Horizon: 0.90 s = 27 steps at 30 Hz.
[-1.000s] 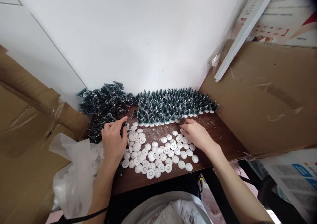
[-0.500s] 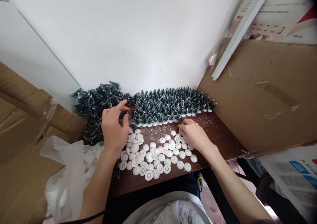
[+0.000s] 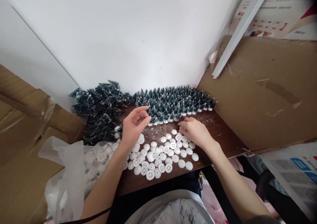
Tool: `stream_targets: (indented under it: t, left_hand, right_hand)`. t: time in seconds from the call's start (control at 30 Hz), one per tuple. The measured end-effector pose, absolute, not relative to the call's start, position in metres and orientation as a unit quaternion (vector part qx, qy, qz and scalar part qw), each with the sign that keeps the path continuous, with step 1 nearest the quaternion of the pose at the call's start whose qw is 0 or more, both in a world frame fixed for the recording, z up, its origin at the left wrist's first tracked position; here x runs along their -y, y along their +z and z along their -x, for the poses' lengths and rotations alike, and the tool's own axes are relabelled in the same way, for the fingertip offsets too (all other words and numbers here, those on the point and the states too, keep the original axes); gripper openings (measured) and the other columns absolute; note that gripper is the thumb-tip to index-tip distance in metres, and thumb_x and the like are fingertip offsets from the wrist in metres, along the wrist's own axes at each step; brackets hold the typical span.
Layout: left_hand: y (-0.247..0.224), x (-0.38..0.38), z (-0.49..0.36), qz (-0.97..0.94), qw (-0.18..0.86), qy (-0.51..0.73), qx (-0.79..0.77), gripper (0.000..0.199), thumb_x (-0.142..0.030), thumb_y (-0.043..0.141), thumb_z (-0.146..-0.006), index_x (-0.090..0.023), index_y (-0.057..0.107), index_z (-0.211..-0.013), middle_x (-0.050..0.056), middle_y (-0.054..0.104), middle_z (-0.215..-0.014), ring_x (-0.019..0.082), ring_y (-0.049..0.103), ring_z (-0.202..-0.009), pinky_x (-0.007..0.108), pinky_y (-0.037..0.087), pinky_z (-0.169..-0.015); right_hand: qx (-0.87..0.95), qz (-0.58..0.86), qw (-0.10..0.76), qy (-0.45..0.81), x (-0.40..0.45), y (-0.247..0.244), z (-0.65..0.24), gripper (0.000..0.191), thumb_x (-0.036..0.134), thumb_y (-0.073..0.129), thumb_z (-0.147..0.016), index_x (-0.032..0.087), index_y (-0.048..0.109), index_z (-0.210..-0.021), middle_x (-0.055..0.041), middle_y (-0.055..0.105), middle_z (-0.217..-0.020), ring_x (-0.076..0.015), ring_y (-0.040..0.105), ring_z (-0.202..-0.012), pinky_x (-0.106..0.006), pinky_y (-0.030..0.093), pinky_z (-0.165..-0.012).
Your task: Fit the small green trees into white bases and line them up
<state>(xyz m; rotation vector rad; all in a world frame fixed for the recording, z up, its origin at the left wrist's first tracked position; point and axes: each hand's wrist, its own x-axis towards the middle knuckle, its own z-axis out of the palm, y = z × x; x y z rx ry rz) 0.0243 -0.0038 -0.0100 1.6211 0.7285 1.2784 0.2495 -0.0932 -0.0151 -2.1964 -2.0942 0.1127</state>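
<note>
My left hand is above the left part of the white discs, beside the front row of small snow-tipped green trees. Its thumb and fingers are curled close together; whatever lies between the fingertips is too small to make out. Farther right, my right hand has its fingertips closed on a white disc, just in front of the standing trees. Many round white discs lie scattered on the brown table. At the left, loose trees are heaped on their sides.
A translucent bag of white discs is at the left, next to a cardboard box. Another cardboard sheet rises at the right, with a white strip leaning there. A white wall stands behind.
My left hand has moved right, from beside the heaped trees to in front of the standing ones. My right hand has stayed nearly in place, and its disc shows more clearly.
</note>
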Motion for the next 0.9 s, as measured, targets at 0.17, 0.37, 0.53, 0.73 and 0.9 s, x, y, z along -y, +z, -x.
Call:
stream_targets:
  t: [0.17, 0.37, 0.53, 0.73, 0.9]
  left_hand:
    - [-0.017, 0.009, -0.028, -0.663, 0.508, 0.463, -0.297, 0.017, -0.025, 0.072, -0.077, -0.021, 0.072, -0.094, -0.002, 0.057, -0.075, 0.008, 0.057, -0.058, 0.024, 0.054, -0.059]
    - [-0.018, 0.011, -0.027, -0.672, 0.525, 0.435, -0.288, 0.015, -0.025, 0.071, -0.079, -0.02, 0.071, -0.093, -0.001, 0.061, -0.076, 0.01, 0.064, -0.061, 0.027, 0.058, -0.065]
    - [-0.016, 0.011, -0.027, -0.677, 0.533, 0.423, -0.28, 0.013, -0.025, 0.073, -0.079, -0.02, 0.073, -0.091, 0.001, 0.062, -0.086, 0.012, 0.067, -0.07, 0.029, 0.06, -0.072]
    - [-0.024, 0.01, -0.027, -0.714, 0.502, 0.41, -0.266, 0.013, -0.023, 0.073, -0.079, -0.023, 0.076, -0.092, 0.004, 0.063, -0.094, 0.014, 0.064, -0.082, 0.027, 0.058, -0.073]
    - [-0.025, 0.008, -0.026, -0.74, 0.473, 0.407, -0.252, 0.016, -0.022, 0.071, -0.081, -0.026, 0.078, -0.094, 0.004, 0.064, -0.092, 0.014, 0.062, -0.083, 0.024, 0.053, -0.068]
  right_hand:
    - [0.691, 0.719, 0.062, 0.041, 0.092, -0.017, -0.25, 0.018, 0.015, 0.061, -0.087, 0.017, 0.076, -0.098, -0.0124, 0.068, -0.098, -0.03, 0.062, -0.102, -0.034, 0.049, -0.072]
    - [0.648, 0.678, 0.309, 0.159, 0.095, -0.024, -0.247, 0.019, 0.019, 0.063, -0.086, 0.016, 0.074, -0.102, -0.0092, 0.072, -0.097, -0.0206, 0.066, -0.082, -0.035, 0.053, -0.078]
    - [0.435, 0.527, 0.611, 0.399, 0.095, -0.043, -0.22, 0.027, 0.034, 0.077, -0.076, 0.021, 0.074, -0.099, -0.0054, 0.076, -0.093, -0.0194, 0.071, -0.088, -0.036, 0.058, -0.085]
    - [0.31, 0.427, 0.682, 0.506, 0.093, -0.047, -0.193, 0.027, 0.032, 0.084, -0.069, 0.022, 0.077, -0.093, -0.0022, 0.078, -0.089, -0.0158, 0.072, -0.084, -0.034, 0.059, -0.088]
    - [0.292, 0.415, 0.693, 0.512, 0.094, -0.045, -0.188, 0.025, 0.032, 0.085, -0.068, 0.022, 0.077, -0.089, -0.0006, 0.077, -0.083, -0.0149, 0.073, -0.08, -0.033, 0.061, -0.086]
